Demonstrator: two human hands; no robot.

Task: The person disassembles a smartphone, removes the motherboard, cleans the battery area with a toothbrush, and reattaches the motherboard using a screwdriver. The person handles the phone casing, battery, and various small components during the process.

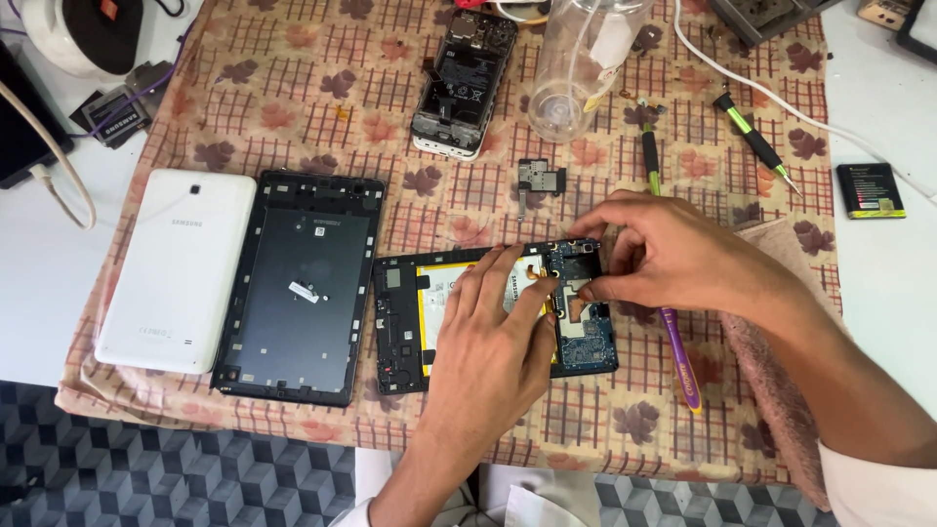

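From the head view, a white counter [39, 283] filled the frame, spread with a checked cloth [322, 117] printed with leaves; a grey patterned floor [176, 478] showed along the bottom edge. At upper centre a clear plastic bottle [581, 63] lay on the cloth with its mouth toward the camera, and I cannot tell whether anything was in it. The opened tablet [410, 312] sat at centre frame, its long axis running left to right, circuit board toward the right. The left hand [498, 337] lay open and flat on the tablet, fingertips pressing near the board. The right hand [664, 259] pinched at the board's upper right corner. At left lay a white back cover [176, 268] beside a black frame [298, 288], both standing lengthwise up the frame. A purple pry tool [680, 366] lay under the right hand.
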